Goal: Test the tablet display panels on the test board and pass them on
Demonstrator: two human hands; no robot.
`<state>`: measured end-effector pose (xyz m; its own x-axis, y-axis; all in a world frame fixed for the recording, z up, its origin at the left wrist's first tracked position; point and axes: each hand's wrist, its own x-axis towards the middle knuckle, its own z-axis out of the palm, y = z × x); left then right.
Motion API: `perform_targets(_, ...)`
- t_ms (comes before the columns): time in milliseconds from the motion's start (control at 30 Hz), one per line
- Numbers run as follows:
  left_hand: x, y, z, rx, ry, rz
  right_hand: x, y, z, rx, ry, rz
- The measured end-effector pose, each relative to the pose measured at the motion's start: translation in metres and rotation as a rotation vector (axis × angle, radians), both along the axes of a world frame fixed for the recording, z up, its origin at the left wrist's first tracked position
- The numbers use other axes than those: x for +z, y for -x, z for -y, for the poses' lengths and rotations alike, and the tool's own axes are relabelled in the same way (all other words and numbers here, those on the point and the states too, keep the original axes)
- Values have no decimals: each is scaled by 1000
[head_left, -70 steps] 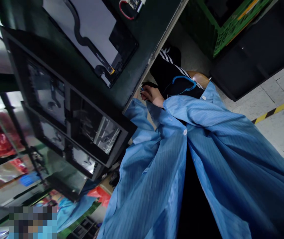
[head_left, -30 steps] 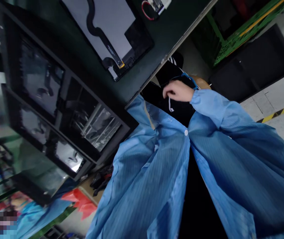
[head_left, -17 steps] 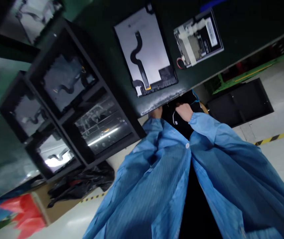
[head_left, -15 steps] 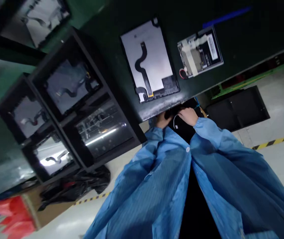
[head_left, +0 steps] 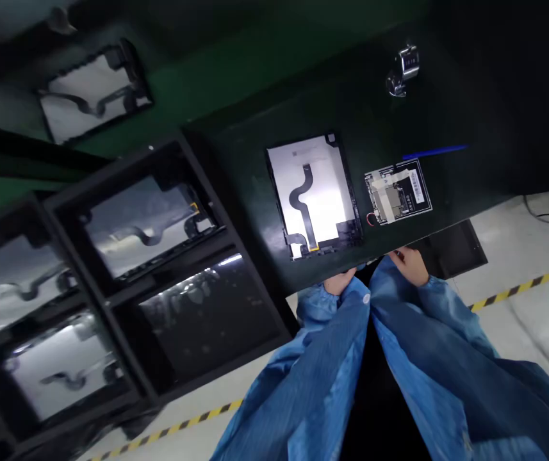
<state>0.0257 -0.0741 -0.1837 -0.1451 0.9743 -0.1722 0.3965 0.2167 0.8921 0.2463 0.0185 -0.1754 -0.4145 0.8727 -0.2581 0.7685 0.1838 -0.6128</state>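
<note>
My left hand (head_left: 339,282) is at the table's front edge, below the silver panel (head_left: 325,192) with a dark wavy ribbon cable (head_left: 302,198); its fingers are mostly hidden by the table and sleeve. Further right, my right hand (head_left: 412,265) is by the same edge, its fingers bent inward over the blue coat (head_left: 399,307); whether they hold anything is hidden. Just above it on the table lies a small circuit board (head_left: 392,200) with pale tape and a white label. A thin blue stick (head_left: 435,152) rests behind the board.
Black divided trays (head_left: 192,378) with similar panels stand on the left. Another panel (head_left: 94,96) lies at the upper left. A shiny metal object (head_left: 403,69) sits at the back of the dark green table (head_left: 255,141). Yellow-black tape (head_left: 526,287) crosses the floor.
The view has shifted, showing more of the table's back. My hands have moved apart, and the white cord that was between them no longer shows.
</note>
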Motion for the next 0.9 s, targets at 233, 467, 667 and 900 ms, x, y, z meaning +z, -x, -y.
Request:
perform_targets(233, -6, -36, -5, 173, -62, 333, 4, -23, 33, -124, -272, -138)
perform_targets(467, 36, -68, -9, 65, -273, 155, -4, -4, 65, 106, -285, -350)
perform_targets(667, 55, -83, -2, 64, -462, -260, 0, 4, 43, 96, -199, -522)
perform_targets(900, 68, -91, 2, -24, -717, -544, 26, 8, 27, 108, 109, -695)
